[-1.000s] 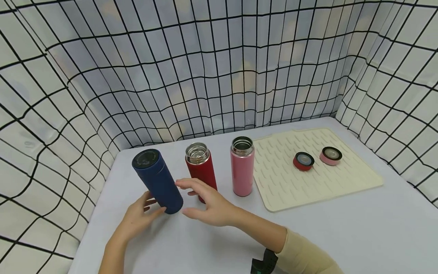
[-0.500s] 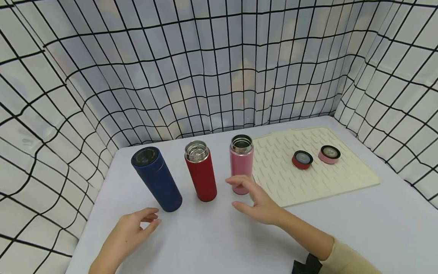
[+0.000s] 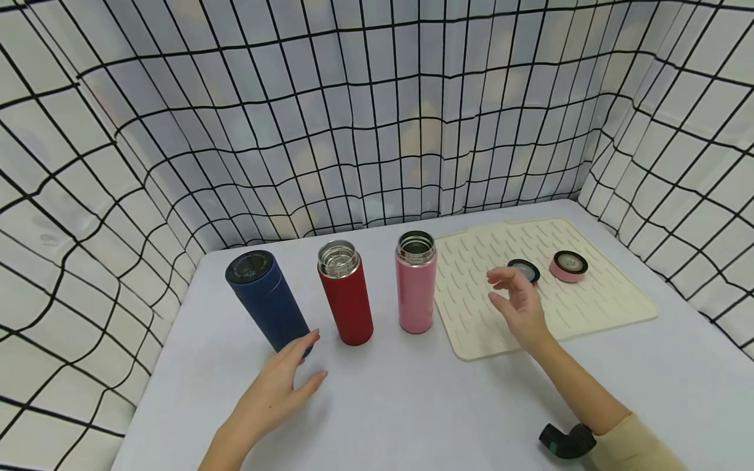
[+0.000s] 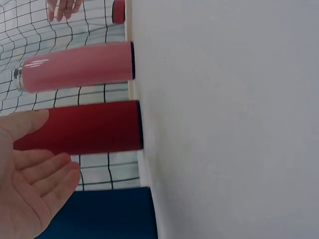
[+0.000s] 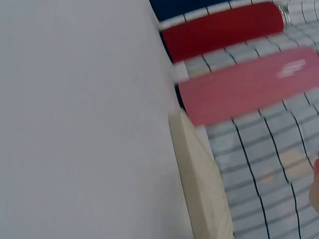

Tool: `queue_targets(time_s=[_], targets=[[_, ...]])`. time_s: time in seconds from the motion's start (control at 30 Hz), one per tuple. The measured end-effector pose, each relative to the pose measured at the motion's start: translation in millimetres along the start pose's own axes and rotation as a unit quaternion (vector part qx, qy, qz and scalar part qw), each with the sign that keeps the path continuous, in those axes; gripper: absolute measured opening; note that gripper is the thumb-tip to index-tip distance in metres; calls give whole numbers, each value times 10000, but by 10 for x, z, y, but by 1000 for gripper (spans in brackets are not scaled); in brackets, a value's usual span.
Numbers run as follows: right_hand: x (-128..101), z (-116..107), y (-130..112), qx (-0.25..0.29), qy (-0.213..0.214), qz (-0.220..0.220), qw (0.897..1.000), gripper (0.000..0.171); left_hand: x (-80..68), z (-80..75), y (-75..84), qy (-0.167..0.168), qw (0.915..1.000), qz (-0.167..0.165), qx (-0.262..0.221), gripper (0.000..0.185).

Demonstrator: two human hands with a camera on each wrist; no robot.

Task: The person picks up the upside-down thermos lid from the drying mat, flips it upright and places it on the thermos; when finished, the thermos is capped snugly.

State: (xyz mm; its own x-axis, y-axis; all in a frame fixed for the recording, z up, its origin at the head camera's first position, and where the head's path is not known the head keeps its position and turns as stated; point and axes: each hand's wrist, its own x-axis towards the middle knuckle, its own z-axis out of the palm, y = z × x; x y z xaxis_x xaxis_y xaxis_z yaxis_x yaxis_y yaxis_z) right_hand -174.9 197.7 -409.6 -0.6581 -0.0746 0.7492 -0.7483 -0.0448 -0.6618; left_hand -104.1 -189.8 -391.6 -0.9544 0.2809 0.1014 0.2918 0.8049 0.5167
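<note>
A pale grey tabletop (image 3: 412,405) carries a cream ribbed silicone mat (image 3: 595,314) at its right. Three upright cylindrical flasks stand in a row — navy blue with its lid on (image 3: 266,302), red (image 3: 346,294) and pink (image 3: 416,282), both uncapped. The left hand (image 3: 283,386), fingers relaxed, has its fingertips at the blue flask's base. The right hand (image 3: 518,304) hovers loosely open over the mat, just before a red round lid (image 3: 526,268) — a pink lid (image 3: 569,266) lies beside it.

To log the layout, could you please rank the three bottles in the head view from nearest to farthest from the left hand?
From the left hand:
1. Blue bottle, at the fingertips.
2. Red bottle, in the middle.
3. Pink bottle, beside the mat.
</note>
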Motion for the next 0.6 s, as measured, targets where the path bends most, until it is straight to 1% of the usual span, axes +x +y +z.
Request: queue_targets(time_s=[0.07,0.13,0.2,0.27,0.33,0.37,0.47,0.5,0.6], targets=[[28,-132,10,-481,157,-71,9987,30,63,42,15,-81,9998,-14,-174,68],[57,-270,17,-1075,348,-97,9936,31,128,75,26,-139,9992,-23,-378,74],[77,-403,27,-1767,554,-43,9827,31,192,103,29,-164,9982,1,-585,80],[61,-545,84,-2298,688,239,9705,32,252,132,33,-131,9969,74,-773,84],[22,-682,184,-2742,730,594,9571,34,320,167,38,-13,9952,160,-961,89],[-1,-743,241,-2909,732,794,9506,36,355,186,41,65,9939,213,-1078,91],[-77,-888,422,-3152,662,1286,9379,42,465,249,53,282,9879,284,-1498,96],[-95,-917,472,-3198,617,1381,9353,44,502,268,54,366,9854,267,-1639,97],[-137,-973,595,-3215,432,1583,9326,50,606,314,56,626,9782,123,-1975,98]])
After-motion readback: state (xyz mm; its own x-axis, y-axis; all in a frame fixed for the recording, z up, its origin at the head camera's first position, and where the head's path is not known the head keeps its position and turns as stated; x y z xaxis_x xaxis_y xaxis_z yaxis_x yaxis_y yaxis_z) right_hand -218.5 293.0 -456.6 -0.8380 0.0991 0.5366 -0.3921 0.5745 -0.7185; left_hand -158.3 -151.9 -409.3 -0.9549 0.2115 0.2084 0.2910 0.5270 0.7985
